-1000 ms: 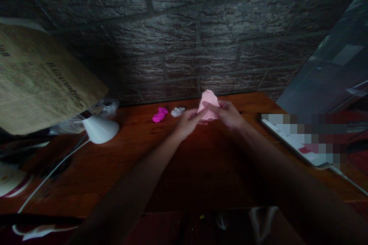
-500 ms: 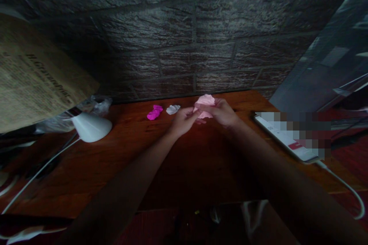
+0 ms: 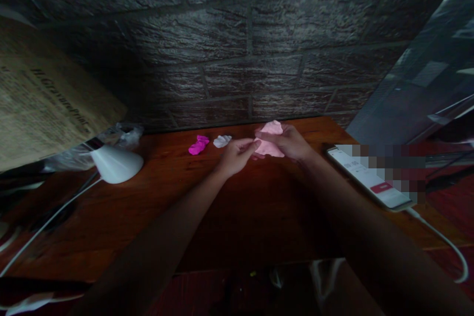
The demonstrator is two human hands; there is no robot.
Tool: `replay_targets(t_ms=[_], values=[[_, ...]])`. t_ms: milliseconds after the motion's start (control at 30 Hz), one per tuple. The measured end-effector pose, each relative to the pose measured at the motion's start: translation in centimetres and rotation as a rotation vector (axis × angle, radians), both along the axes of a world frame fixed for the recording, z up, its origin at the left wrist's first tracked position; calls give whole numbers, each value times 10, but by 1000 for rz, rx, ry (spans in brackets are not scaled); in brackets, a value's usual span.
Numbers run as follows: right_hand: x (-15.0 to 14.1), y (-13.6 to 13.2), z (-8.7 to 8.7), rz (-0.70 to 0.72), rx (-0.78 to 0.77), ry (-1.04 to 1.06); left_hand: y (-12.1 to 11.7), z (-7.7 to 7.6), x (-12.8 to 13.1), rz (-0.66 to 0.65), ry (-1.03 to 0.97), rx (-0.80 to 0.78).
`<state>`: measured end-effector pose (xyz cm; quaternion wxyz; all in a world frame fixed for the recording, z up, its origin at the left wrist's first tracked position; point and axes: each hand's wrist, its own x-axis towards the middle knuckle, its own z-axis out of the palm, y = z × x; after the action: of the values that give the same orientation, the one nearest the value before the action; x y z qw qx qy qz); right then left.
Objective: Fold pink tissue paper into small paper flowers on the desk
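Between my two hands is a thin, pale pink crumpled sheet (image 3: 271, 145) with an uneven edge; I cannot tell whether it is paper or soft clay. My left hand (image 3: 239, 157) pinches its left edge between thumb and fingers. From the right, my right hand (image 3: 294, 143) grips it, thumb across the front and the other fingers mostly hidden behind. A small white crumpled lump (image 3: 222, 141) lies just left of my left hand. Farther left on the wooden table (image 3: 244, 217) is a bright magenta lump (image 3: 199, 145).
At the left stands a lamp with a white base (image 3: 120, 164) and a printed paper shade (image 3: 48, 94), its cable running forward. Clear plastic (image 3: 129, 133) lies behind it. A plugged-in phone (image 3: 370, 175) rests at the right. A brick-patterned wall (image 3: 222, 49) rises behind the table.
The pale pink sheet has shifted slightly right and now looks more spread out, reaching lower. My right hand has moved a little right with it; my left hand still pinches its edge.
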<state>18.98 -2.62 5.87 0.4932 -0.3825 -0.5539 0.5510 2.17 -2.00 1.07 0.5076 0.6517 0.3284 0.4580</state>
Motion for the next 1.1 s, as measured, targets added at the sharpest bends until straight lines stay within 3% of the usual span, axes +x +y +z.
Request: replay_targets(t_ms=[367, 633, 1100], values=[[-5, -1, -3, 16, 27, -19, 1, 3, 1, 72, -71, -10], [-6, 1, -7, 3, 19, -45, -1, 4, 2, 50, -61, -25], [-8, 4, -11, -19, 7, 82, -4, 6, 2, 117, -29, 6]])
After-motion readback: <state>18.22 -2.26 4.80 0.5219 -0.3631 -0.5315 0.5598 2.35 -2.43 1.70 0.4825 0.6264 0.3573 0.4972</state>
